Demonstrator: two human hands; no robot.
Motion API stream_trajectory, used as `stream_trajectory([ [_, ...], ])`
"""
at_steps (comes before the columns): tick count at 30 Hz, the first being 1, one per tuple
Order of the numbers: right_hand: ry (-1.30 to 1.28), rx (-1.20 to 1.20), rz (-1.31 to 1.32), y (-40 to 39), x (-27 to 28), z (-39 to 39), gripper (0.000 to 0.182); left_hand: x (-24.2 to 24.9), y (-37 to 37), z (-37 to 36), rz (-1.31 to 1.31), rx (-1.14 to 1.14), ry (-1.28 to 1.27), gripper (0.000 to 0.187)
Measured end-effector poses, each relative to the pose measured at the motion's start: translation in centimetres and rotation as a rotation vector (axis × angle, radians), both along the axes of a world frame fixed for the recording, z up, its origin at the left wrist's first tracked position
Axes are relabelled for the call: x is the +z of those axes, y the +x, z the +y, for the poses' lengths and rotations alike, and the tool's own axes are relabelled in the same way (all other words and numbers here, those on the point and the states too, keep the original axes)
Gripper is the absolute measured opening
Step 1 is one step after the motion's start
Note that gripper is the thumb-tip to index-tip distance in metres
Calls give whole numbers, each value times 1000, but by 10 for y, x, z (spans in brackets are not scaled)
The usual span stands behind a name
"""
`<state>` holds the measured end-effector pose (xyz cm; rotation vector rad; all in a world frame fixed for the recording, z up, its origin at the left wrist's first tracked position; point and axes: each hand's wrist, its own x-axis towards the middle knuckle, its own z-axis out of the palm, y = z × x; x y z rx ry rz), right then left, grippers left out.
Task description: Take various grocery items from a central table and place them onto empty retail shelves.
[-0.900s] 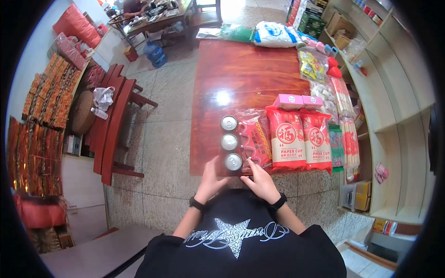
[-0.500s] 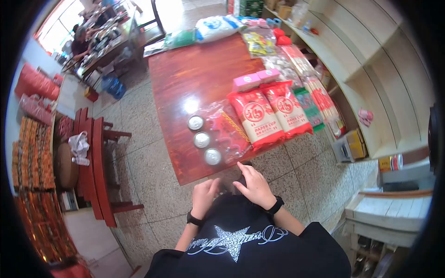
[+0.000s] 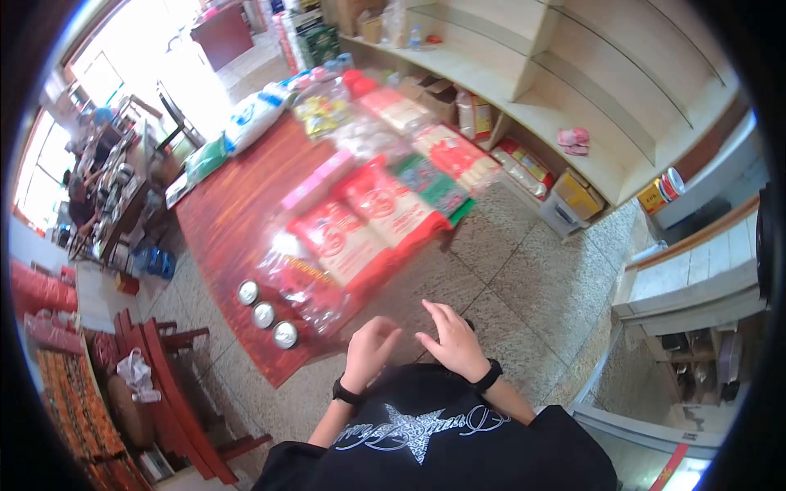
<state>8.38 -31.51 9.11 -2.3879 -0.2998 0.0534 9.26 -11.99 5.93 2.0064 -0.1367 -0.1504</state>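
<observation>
My left hand hovers in front of my body near the table's front edge, fingers curled loosely, nothing in it. My right hand is beside it, fingers apart and empty. Across the red wooden table, closest to my hands, lie a clear plastic package and three cans in a row, one of them a can at the corner. Two red-and-white paper cup packs lie behind, with a pink box beyond them. The goods look blurred.
Shelving runs along the back right, with a yellow box low down. Red benches stand at the left. A white counter is at the right. A person sits far off at the upper left.
The view has turned right, so the table and its goods appear farther left. Both hands stay in front of my body, with the fingers of my left hand a little more curled.
</observation>
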Motion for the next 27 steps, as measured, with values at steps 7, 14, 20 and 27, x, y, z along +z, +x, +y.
stream_trajectory([
  [7, -8, -218, -90, 13, 3, -137, 58, 18, 56, -136, -166, -293, -118, 26],
  [14, -63, -458, -97, 10, 13, -264, 55, 48, 98, -251, -271, -466, -140, 38],
  [20, -31, -559, -50, 8, 2, -312, 49, 50, 123, -303, -251, -543, -62, 39],
  [27, 87, -589, -12, 44, -15, -337, 47, 31, 169, -353, -181, -607, -113, 53],
])
